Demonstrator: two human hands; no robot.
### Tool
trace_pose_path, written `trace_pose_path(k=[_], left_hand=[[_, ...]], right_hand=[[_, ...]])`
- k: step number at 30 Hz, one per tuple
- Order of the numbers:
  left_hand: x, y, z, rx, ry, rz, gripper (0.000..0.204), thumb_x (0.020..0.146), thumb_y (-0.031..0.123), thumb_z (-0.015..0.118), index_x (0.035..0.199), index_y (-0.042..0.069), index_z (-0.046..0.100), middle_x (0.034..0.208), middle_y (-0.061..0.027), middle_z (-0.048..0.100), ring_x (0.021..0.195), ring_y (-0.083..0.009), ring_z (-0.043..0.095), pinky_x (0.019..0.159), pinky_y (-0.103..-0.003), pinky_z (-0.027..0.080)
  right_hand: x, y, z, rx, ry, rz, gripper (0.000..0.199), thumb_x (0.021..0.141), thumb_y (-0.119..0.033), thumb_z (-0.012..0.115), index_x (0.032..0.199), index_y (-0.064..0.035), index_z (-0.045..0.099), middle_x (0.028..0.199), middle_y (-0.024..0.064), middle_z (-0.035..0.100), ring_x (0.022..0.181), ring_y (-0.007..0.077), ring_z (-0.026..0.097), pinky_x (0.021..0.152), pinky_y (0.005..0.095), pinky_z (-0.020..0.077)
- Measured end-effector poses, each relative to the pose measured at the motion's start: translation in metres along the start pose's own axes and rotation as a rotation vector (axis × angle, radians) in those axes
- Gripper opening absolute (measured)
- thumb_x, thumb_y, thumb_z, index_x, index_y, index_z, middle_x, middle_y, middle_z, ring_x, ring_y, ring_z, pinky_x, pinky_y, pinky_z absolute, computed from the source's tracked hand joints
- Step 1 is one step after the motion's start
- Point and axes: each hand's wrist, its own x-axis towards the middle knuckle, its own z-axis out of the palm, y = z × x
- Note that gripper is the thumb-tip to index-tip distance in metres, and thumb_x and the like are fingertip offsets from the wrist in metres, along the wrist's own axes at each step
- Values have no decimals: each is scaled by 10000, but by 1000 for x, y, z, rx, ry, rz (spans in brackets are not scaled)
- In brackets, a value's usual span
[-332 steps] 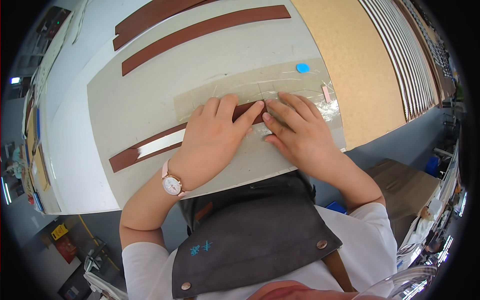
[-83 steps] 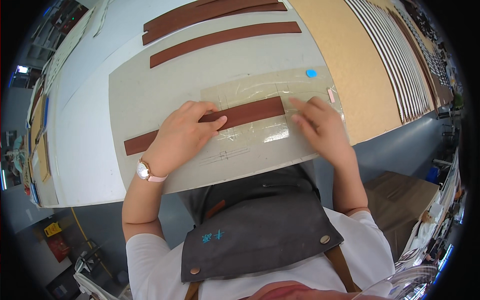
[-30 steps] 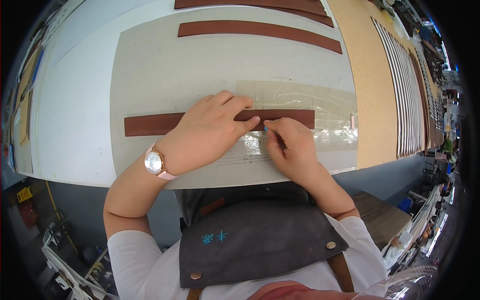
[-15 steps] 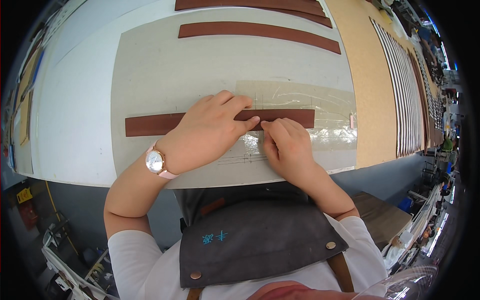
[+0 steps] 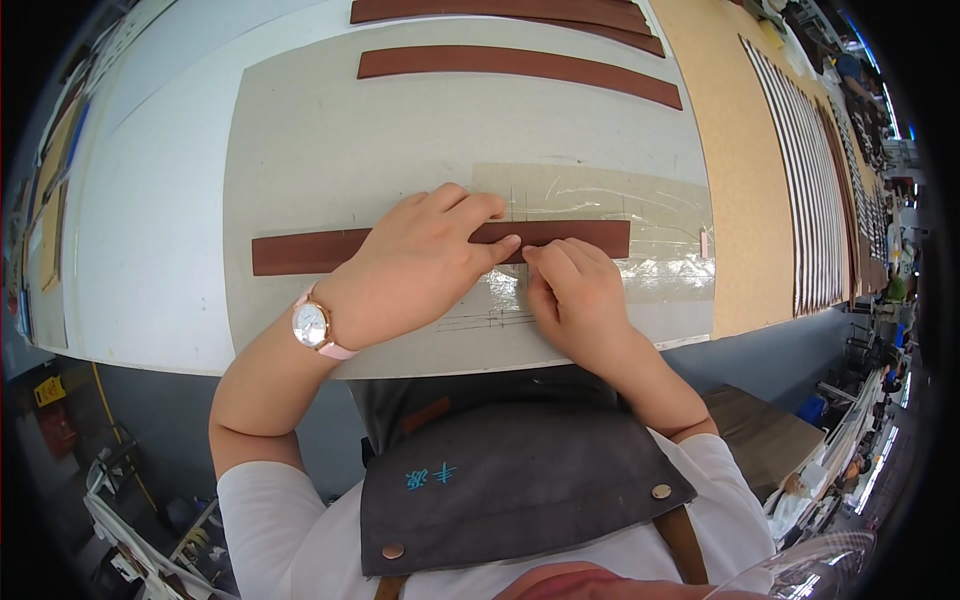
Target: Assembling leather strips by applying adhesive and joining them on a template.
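1. Two hands work at the near edge of a white bench (image 5: 150, 250), over a grey mat (image 5: 330, 150).
2. At far left, one brown strap (image 5: 310, 250) lies flat on the mat, running left to right; its left end is bare and its right end reaches under a clear sheet (image 5: 640, 215).
3. Next, the left hand (image 5: 420, 265), with a pink-banded watch (image 5: 312, 325) on its wrist, lies palm down across the middle of the strap. Its grip is flat, fingers together and pressing the strap down, not closed round it.
4. Just right of it, the right hand (image 5: 575, 300) rests on the clear sheet below the strap, fingers curled. Its fingertips (image 5: 535, 258) meet the strap's lower edge, touching the left forefinger. Whether it pinches anything I cannot tell.
5. Right again, the clear sheet covers the strap's right end and bears thin drawn lines.
6. Farther right, a tan board (image 5: 745, 200) adjoins the mat, then a striped panel (image 5: 810, 180).
7. Along the top, two more brown straps (image 5: 520, 62) lie well apart from the hands.
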Motion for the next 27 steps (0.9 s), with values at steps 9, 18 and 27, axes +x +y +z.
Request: trace_pose_path(k=[9,18,27], left_hand=[[-1,0,0,4,-16,-4,194,882,149,705,1042,121,812,1181,-49,636,1007,-224,592,860,-348,527],[-2,-1,-3,5,-79,-7,365,846,125,720,1208,139,768,1231,-52,614,1050,-227,583,899,-350,523],[-1,0,-5,-7,-91,-17,374,838,111,721,1208,141,769,1231,-49,610,1056,-228,579,903,-349,525]], right_hand=[[-1,0,1,-1,7,-1,183,750,9,674,904,-33,586,783,116,589,730,313,596,665,425,490],[-1,-1,0,63,53,23,180,757,24,668,913,-26,591,775,120,592,721,319,599,658,435,490],[1,-1,-2,14,8,-15,183,753,25,673,907,-31,593,769,117,597,705,313,598,650,429,485]])
